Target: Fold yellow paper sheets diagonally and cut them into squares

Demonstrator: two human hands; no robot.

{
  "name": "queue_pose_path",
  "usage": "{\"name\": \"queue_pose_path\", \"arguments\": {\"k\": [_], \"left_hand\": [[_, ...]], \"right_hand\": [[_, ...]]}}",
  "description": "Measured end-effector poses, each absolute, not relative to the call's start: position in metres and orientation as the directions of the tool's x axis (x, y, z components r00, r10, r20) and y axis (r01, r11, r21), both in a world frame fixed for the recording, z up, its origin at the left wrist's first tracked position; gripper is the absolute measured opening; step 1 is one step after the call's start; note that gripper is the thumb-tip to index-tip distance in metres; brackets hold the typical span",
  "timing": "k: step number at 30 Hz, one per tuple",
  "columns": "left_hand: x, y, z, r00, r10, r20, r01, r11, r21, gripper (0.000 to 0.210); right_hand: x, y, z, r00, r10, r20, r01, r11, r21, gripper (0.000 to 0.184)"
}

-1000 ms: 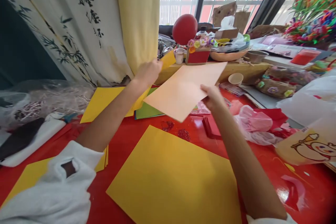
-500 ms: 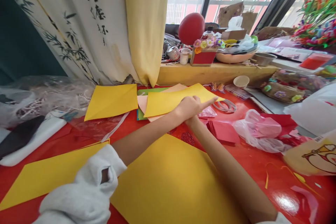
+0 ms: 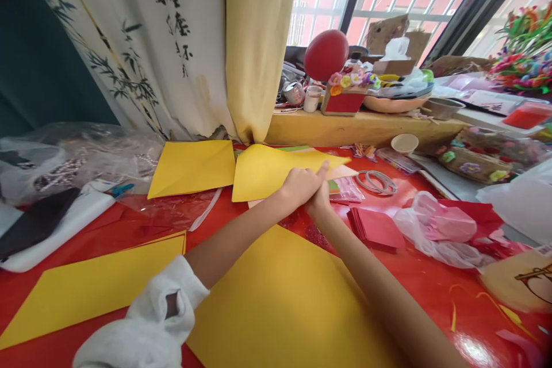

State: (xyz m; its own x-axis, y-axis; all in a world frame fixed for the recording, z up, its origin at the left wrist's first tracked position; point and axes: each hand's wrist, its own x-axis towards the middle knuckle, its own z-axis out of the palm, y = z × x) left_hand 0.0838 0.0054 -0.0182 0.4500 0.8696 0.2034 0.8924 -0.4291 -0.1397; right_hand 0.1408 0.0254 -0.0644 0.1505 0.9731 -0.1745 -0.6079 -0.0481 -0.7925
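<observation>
Over the middle of the table my left hand (image 3: 299, 185) and my right hand (image 3: 318, 200) meet, pressed together at the near edge of a yellow paper sheet (image 3: 261, 172). Both are closed on this sheet; the right hand's fingers are partly hidden behind the left. The sheet bulges upward at its left and narrows to a corner on the right. Beneath it, pink and green sheets show. Under my forearms lies a large yellow sheet (image 3: 284, 299). Another yellow sheet (image 3: 194, 168) rests to the far left, and yellow paper (image 3: 99, 287) lies near my left sleeve.
Folded red paper (image 3: 375, 229), a coiled cord (image 3: 376, 182) and white and pink plastic bags (image 3: 435, 221) lie to the right on the red table (image 3: 431, 305). Clear plastic bags (image 3: 103, 152) occupy the left. A crowded windowsill with a red balloon (image 3: 326, 55) stands behind.
The upper yellow sheet has shifted left and bulged upward, uncovering pink paper at its right. My left hand's outstretched finger no longer points right. The view has turned slightly left.
</observation>
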Motion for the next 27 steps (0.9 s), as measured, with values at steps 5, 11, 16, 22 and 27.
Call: {"name": "queue_pose_path", "arguments": {"k": [5, 11, 16, 22, 27], "left_hand": [[0.047, 0.019, -0.013, 0.512, 0.856, 0.072, 0.855, -0.516, 0.052, 0.041], [-0.02, 0.016, -0.002, 0.316, 0.942, 0.114, 0.944, -0.324, 0.06, 0.045], [-0.051, -0.009, -0.017, 0.282, 0.949, 0.143, 0.958, -0.286, 0.007, 0.039], [-0.05, -0.015, -0.054, 0.519, 0.85, 0.087, 0.854, -0.513, -0.079, 0.049], [-0.062, 0.0, -0.057, 0.533, 0.842, 0.084, 0.841, -0.516, -0.164, 0.029]], "right_hand": [[0.143, 0.026, -0.059, 0.059, 0.974, -0.218, -0.559, -0.149, -0.816, 0.04], [0.171, 0.038, -0.04, 0.133, 0.957, -0.257, -0.566, -0.139, -0.813, 0.034], [0.212, 0.039, 0.014, 0.232, 0.965, -0.124, -0.623, 0.049, -0.781, 0.025], [0.252, 0.011, 0.07, 0.4, 0.916, 0.01, -0.632, 0.284, -0.721, 0.043], [0.272, -0.007, 0.088, 0.439, 0.893, 0.098, -0.61, 0.376, -0.697, 0.04]]}}
